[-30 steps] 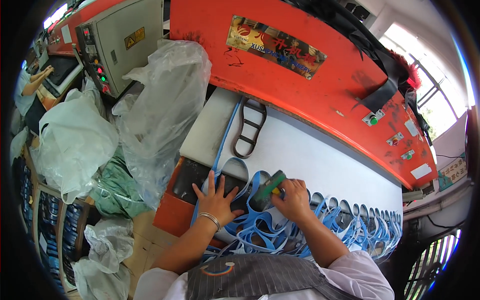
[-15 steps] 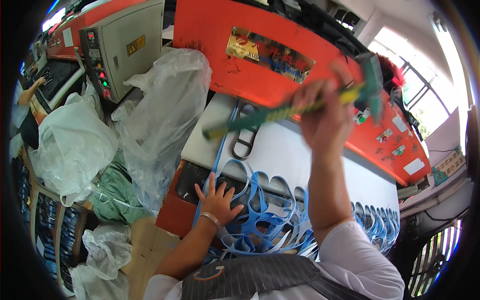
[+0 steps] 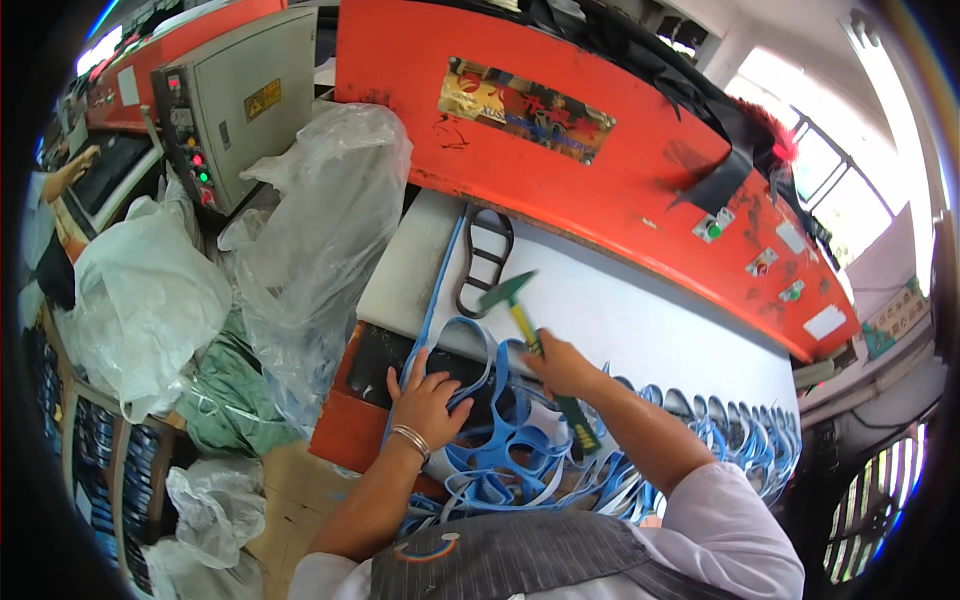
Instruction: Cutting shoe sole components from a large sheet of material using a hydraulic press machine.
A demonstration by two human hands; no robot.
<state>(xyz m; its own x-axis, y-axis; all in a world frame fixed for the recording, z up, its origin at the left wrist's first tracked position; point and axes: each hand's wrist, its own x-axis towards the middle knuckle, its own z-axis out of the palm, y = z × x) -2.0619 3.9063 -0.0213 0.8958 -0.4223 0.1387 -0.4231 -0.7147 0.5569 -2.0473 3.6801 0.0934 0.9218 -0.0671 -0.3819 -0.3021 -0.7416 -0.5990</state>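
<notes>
My right hand (image 3: 562, 367) is closed round the handle of a hammer (image 3: 507, 291) with a green and yellow handle. The hammer's head is at the near end of a dark sole-shaped cutting die (image 3: 486, 255); whether they touch I cannot tell. That die lies on a white pad (image 3: 590, 290), beside a thin blue strip along the pad's left side. Fingers spread, my left hand (image 3: 430, 408) rests at the blue sheet scrap (image 3: 520, 440) by the table's near left corner. The scrap is full of rounded cut-outs and hangs in a tangle over the near edge.
A large red machine beam (image 3: 400, 130) with buttons spans the far side of the pad. On the left stand a grey control cabinet (image 3: 250, 110), clear plastic sheeting (image 3: 330, 210) and a white plastic sack (image 3: 150, 290). Another person's hand (image 3: 75, 170) shows at the far left.
My right hand has swung the hammer down from in front of the red machine to the die's near end. My left hand stays at nearly the same place, fingers slightly less spread.
</notes>
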